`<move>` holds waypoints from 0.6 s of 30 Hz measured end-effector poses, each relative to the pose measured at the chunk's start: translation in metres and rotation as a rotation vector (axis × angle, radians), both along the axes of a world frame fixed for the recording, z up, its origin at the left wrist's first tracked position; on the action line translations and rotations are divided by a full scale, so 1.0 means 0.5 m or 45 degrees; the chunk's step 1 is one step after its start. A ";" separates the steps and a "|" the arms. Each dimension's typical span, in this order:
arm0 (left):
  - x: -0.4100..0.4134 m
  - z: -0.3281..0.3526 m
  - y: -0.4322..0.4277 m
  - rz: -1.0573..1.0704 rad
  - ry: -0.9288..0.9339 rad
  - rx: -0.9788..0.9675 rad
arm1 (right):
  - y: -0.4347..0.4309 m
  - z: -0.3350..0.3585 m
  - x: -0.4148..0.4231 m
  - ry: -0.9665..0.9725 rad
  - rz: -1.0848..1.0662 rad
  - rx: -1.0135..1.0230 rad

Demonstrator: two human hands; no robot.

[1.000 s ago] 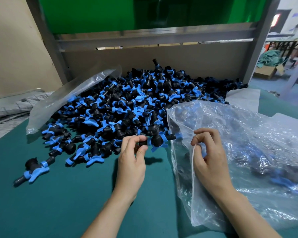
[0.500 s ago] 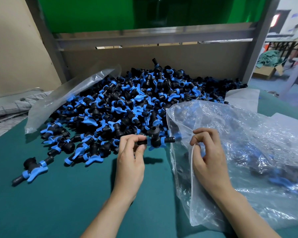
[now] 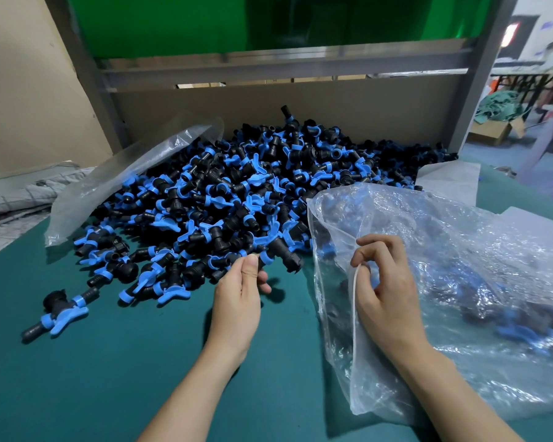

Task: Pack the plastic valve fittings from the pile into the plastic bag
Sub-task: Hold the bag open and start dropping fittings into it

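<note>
A teal worktop (image 3: 109, 362) is seen from above, from the viewpoint of the person working at it. At far left, a stray valve fitting (image 3: 64, 312), black with a blue handle, lies alone on the worktop, apart from the rest. Behind it a clear plastic sheet (image 3: 125, 177) leans against the left edge of the pile (image 3: 237, 193), a broad heap of black-and-blue plastic valve fittings. The pile reaches back to a brown cardboard panel (image 3: 332, 106) under a grey metal frame (image 3: 268, 65). At the pile's near edge the left hand (image 3: 237, 295) has a narrow grip, thumb and fingertips pinching one end of a held valve fitting (image 3: 278, 255). That fitting points right, toward the bag's mouth, and sits just beside it. The right hand (image 3: 387, 291) has its fingers curled in a grip on the rim of the plastic bag (image 3: 476, 266). The crinkled clear bag lies on the right side of the worktop, its opening facing the pile. Dark and blue shapes show blurrily inside it.
</note>
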State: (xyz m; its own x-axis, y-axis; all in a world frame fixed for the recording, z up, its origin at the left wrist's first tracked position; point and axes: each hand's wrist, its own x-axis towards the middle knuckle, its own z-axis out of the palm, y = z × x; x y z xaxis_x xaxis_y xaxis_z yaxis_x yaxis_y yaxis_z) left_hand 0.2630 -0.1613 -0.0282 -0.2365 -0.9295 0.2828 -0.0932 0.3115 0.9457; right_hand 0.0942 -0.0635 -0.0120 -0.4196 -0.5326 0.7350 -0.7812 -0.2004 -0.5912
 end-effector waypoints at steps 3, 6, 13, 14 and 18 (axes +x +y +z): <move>0.001 -0.001 -0.001 0.000 0.029 0.030 | 0.000 0.000 0.000 -0.001 0.000 0.001; 0.001 -0.002 -0.002 0.012 0.051 0.082 | 0.000 -0.001 -0.001 -0.002 -0.003 0.001; 0.003 -0.002 -0.002 0.087 -0.022 0.098 | -0.001 -0.001 0.000 0.004 0.000 -0.010; 0.004 -0.001 -0.001 0.102 -0.023 0.099 | -0.001 -0.001 0.000 0.001 0.003 -0.012; 0.006 -0.001 0.005 0.058 -0.014 0.088 | -0.003 0.002 0.002 -0.017 -0.003 -0.017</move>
